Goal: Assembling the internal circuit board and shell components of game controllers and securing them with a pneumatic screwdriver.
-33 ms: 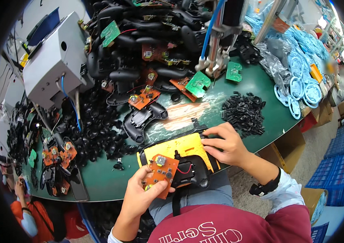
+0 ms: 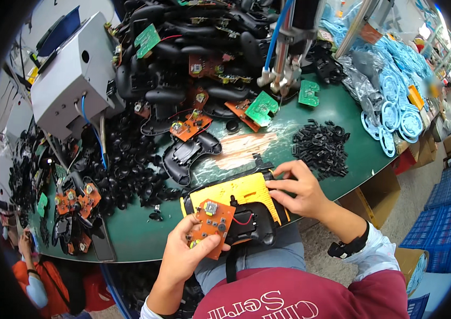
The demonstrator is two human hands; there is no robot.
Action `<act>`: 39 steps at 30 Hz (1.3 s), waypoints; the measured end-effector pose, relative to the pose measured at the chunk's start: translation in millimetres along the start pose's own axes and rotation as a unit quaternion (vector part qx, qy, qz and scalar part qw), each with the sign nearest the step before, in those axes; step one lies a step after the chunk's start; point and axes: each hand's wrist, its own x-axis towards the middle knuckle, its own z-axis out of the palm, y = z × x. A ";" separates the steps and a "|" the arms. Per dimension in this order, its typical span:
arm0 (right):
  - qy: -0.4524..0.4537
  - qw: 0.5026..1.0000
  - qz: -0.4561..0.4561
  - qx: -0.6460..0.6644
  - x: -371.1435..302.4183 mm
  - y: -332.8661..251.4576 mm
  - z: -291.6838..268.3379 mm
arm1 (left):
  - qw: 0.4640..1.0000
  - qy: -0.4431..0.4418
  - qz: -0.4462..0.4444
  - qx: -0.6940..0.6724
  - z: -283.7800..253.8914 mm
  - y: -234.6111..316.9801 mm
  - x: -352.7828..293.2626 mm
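Note:
My left hand (image 2: 185,250) is closed on an orange-brown circuit board (image 2: 212,226), thumb on its face. The board carries a square joystick module and small dark buttons. Behind it, a black game controller shell (image 2: 254,226) with a red wire lies over a yellow ridged pad (image 2: 231,190) at the table's front edge. Black edging shows along the pad's far side. My right hand (image 2: 302,194) is at the pad's right end, fingers bent and thumb close to the fingertips. Anything small between those fingertips is too hidden to name.
Beyond the pad lies another controller shell (image 2: 191,154) with a circuit board (image 2: 191,126). Small black parts (image 2: 321,146) form a heap on the right. Black shells pile up at the back near a metal press (image 2: 281,74). A grey machine box (image 2: 69,80) stands left.
My right index fingertip has drawn back slightly to the right along the pad's end. My left hand keeps the circuit board in the same hold. The whole view has shifted a little.

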 end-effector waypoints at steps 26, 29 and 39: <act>-0.013 0.762 0.377 0.526 12.8 -84.8 24.5 | 0.986 -0.011 0.088 -0.141 18.8 -15.9 22.4; -0.001 0.755 0.381 0.533 12.0 -83.5 28.9 | 0.983 -0.016 0.083 -0.163 21.0 -17.5 23.4; 0.029 0.823 0.286 0.489 12.0 -79.9 39.1 | 0.982 0.008 0.186 0.026 20.1 -10.9 24.5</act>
